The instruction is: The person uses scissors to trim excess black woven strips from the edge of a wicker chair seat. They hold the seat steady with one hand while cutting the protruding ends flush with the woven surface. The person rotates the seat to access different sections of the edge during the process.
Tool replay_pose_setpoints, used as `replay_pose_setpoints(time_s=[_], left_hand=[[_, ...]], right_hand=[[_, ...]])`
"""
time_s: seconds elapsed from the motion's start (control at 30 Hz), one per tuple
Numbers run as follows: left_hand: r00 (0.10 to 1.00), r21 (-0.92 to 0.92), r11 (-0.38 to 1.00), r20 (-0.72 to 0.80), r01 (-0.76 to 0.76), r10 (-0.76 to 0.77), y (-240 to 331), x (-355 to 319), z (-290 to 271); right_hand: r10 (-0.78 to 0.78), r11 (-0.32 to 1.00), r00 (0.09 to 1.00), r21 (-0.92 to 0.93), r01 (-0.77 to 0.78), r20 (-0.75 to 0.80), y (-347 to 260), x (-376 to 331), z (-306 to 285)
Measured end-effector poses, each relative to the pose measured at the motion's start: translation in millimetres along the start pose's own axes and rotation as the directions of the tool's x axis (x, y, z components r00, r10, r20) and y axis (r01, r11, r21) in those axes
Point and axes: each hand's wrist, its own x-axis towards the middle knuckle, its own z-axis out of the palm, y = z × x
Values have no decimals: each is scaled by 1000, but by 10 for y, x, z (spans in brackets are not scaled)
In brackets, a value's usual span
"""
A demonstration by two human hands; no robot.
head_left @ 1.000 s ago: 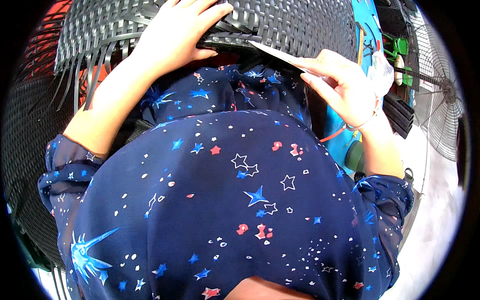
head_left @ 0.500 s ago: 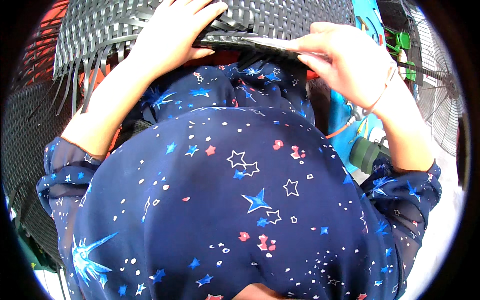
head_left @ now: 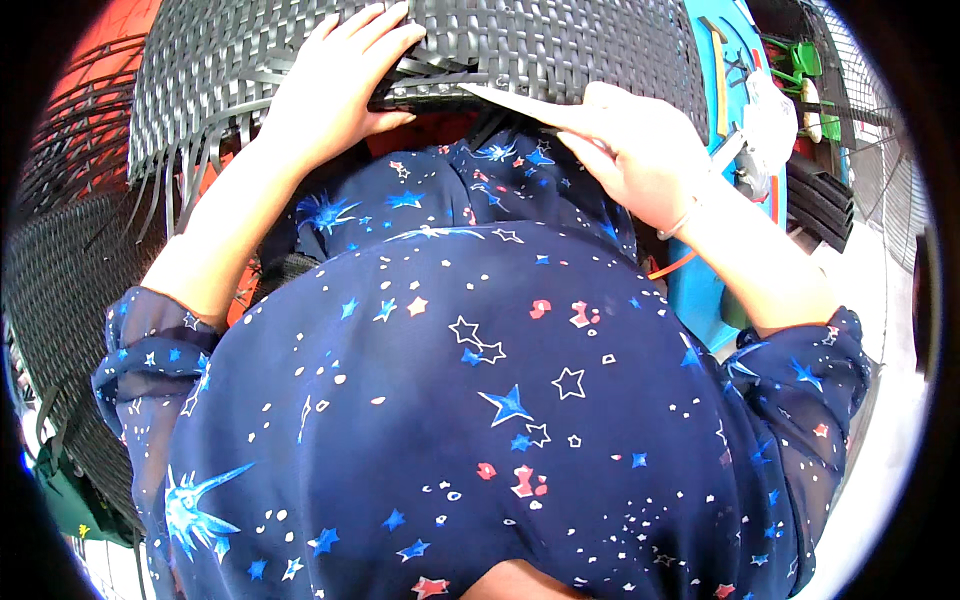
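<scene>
A dark grey woven basket [head_left: 560, 45] lies on my lap with loose strips hanging off its left edge. My left hand [head_left: 335, 85] lies flat on its rim, fingers spread over the weave. My right hand [head_left: 630, 150] is closed around a pale flat strip [head_left: 500, 100] whose pointed end reaches left along the basket's lower edge. A thin bracelet sits on my right wrist. My dark blue star-patterned dress fills the lower part of the view.
More dark woven wickerwork [head_left: 60, 270] lies at my left over a red surface [head_left: 115, 30]. A blue object [head_left: 705, 290] stands at my right, with black ribbed pieces [head_left: 820, 200], green items [head_left: 800, 60] and a wire fan guard [head_left: 890, 160] beyond it.
My right hand has carried the pale strip from out at the right in to the basket's lower edge and lowered a little. The left hand has stayed on the rim.
</scene>
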Motion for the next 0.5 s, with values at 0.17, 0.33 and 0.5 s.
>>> replay_pose_setpoints(time_s=[0.17, 0.33, 0.5], left_hand=[[990, 41, 999, -141, -11, 16, -66, -33, 248], [991, 37, 999, -135, -10, 15, -53, -16, 239], [990, 18, 1000, -138, -13, 15, -51, -33, 211]], right_hand=[[57, 978, 977, 208, -13, -206, 93, -224, 531], [112, 952, 957, 306, -26, -267, 73, -259, 573], [72, 957, 939, 287, 29, -335, 128, -256, 981]])
